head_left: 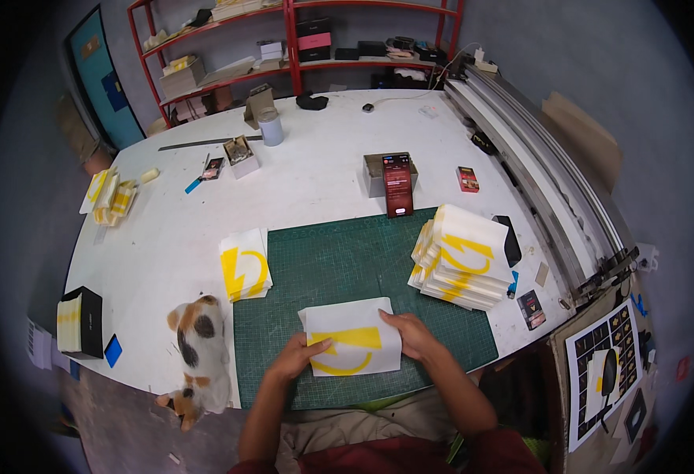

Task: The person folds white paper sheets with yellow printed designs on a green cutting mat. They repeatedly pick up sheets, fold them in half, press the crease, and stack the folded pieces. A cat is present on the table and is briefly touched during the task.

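Note:
A white sheet with a yellow printed design [362, 359] is held level above the front of the green cutting mat [331, 261]. My left hand [293, 357] pinches its left edge, with the thumb lying on top. At the upper right corner my right hand [411, 333] grips it, thumb above and fingers hidden beneath. Whether the sheet is one layer or folded, I cannot tell. On the mat's left edge lies a low stack of similar sheets [244, 268]. A much taller, uneven stack of them [461, 261] stands on the right part of the mat.
A calico cat [201, 347] lies at the table's front edge, left of the mat. Beyond the mat, a phone [397, 186] leans on a grey box [374, 178]. A long metal cutter [544, 174] runs down the right side. At left stands a black box of sheets [86, 320].

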The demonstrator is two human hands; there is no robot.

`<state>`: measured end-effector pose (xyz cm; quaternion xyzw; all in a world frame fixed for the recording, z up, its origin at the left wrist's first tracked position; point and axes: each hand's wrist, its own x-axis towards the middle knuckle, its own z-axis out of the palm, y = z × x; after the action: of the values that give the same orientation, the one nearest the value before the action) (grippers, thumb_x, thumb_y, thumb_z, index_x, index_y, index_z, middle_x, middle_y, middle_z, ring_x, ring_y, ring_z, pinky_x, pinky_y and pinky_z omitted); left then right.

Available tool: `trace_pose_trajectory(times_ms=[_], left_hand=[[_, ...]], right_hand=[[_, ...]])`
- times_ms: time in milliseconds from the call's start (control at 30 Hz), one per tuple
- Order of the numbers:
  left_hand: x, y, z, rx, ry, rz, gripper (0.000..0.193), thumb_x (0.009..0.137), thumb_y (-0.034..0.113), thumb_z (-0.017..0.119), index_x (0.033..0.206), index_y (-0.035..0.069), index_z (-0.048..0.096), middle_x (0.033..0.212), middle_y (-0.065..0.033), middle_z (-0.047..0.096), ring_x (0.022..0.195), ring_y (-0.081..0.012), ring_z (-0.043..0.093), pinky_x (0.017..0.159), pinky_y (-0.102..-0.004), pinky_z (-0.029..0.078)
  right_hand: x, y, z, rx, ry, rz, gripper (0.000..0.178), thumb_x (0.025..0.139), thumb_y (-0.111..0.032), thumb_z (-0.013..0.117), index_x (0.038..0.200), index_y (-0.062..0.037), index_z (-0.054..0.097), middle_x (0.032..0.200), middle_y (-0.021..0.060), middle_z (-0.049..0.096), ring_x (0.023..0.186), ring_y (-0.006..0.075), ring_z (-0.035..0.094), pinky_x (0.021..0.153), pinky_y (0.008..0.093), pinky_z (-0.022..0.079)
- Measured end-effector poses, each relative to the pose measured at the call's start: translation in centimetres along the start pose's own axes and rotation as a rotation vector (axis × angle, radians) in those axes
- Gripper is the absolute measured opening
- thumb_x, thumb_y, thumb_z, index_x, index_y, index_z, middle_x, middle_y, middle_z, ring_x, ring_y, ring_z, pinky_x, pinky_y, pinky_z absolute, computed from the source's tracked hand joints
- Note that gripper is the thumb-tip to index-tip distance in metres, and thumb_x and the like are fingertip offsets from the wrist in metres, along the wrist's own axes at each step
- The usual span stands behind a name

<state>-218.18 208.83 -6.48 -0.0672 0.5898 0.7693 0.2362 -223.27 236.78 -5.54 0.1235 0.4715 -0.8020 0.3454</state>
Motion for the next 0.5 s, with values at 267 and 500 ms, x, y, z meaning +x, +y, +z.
trace_pose_trajectory(times_ms=[267, 500], left_hand=[[2.2, 1.2, -0.9, -0.183, -0.156, -0.065, 0.043, 0.096, 0.022, 0.069, 0.127, -0.007, 0.06, 0.12, -0.0158, 0.067, 0.11, -0.0199, 0.065, 0.099, -0.0333, 0.051], [3.7, 1.5, -1.6, -0.118, -0.211, -0.038, 0.063, 0.097, 0.026, 0.067, 0.144, -0.006, 0.038, 0.14, -0.0158, 0.054, 0.127, -0.0234, 0.056, 0.106, -0.0372, 0.048]], right_hand=[[2.6, -0.6, -1.1, 0.02, -0.046, -0.037, 0.051, 0.101, -0.034, 0.06, 0.123, 0.0118, 0.057, 0.114, 0.0182, 0.068, 0.099, 0.0238, 0.07, 0.088, 0.0362, 0.056], [2.3, -1.0, -0.6, 0.062, -0.094, -0.066, 0.054, 0.103, -0.038, 0.056, 0.132, 0.0069, 0.053, 0.125, 0.0173, 0.064, 0.109, 0.0245, 0.068, 0.094, 0.0382, 0.056]])
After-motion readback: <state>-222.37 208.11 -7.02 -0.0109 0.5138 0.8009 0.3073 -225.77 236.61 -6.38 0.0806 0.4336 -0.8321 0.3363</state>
